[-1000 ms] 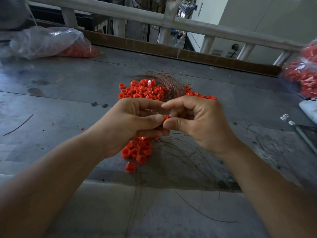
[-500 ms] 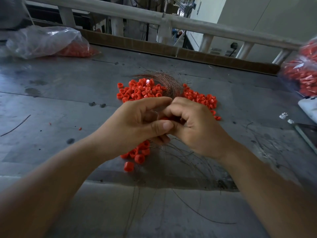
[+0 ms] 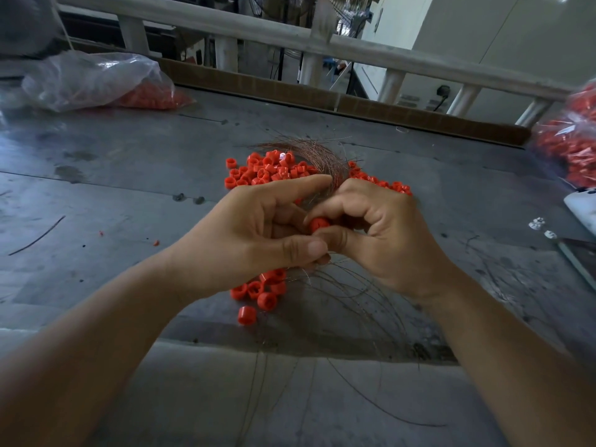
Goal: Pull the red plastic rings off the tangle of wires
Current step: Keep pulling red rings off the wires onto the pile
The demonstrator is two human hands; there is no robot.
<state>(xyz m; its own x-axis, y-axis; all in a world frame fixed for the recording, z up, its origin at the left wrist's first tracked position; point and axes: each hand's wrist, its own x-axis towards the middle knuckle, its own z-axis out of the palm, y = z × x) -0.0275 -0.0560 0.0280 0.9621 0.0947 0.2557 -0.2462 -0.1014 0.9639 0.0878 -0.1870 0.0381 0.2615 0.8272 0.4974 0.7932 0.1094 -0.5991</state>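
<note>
Where the scuffed grey table (image 3: 129,175) carried the coppery tangle of wires (image 3: 322,156), thin strands fanned out beneath two hands held close together. The left hand (image 3: 245,233) gripped the strands. Smooth, short, tubular red plastic rings (image 3: 267,169) lay heaped just beyond. The right hand (image 3: 387,233) pinched a single ring (image 3: 319,223) between thumb and forefinger.

Head view, angled down, close over table (image 3: 96,175)

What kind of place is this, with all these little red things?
Probably a workshop or small factory: a scuffed grey workbench, a plastic bag stuffed with red pieces, and loose red rings heaped beside a wire tangle.
</note>
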